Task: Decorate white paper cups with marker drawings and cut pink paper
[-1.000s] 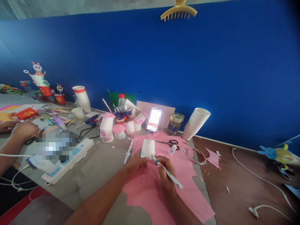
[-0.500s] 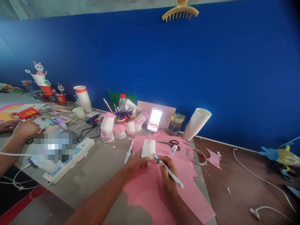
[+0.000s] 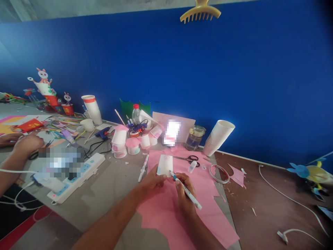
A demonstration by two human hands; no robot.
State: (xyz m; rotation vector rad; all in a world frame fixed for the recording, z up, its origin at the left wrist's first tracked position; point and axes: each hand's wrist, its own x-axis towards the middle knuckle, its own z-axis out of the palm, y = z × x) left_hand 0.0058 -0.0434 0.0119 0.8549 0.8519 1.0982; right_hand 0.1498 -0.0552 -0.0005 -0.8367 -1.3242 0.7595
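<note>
My left hand (image 3: pixel 153 181) grips the lower edge of a small white paper cup (image 3: pixel 164 165), held over a pink paper sheet (image 3: pixel 187 205). My right hand (image 3: pixel 184 194) pinches a white pen with a teal tip (image 3: pixel 186 190), and the tip touches the cup's lower right corner. Both hands hover just above the pink sheet near the table's middle.
Scissors (image 3: pixel 188 159), a tape ring (image 3: pixel 218 173) and a stack of white cups (image 3: pixel 218 137) lie beyond. Decorated cups (image 3: pixel 125 142), a glue gun (image 3: pixel 102 132) and a power strip (image 3: pixel 75 177) sit to the left. Another person's hands (image 3: pixel 24 144) work at far left. Cables (image 3: pixel 288 198) cross the brown table on the right.
The view has shifted slightly. My hands keep the cup and the pen in nearly the same pose, with only small moves of the pen tip.
</note>
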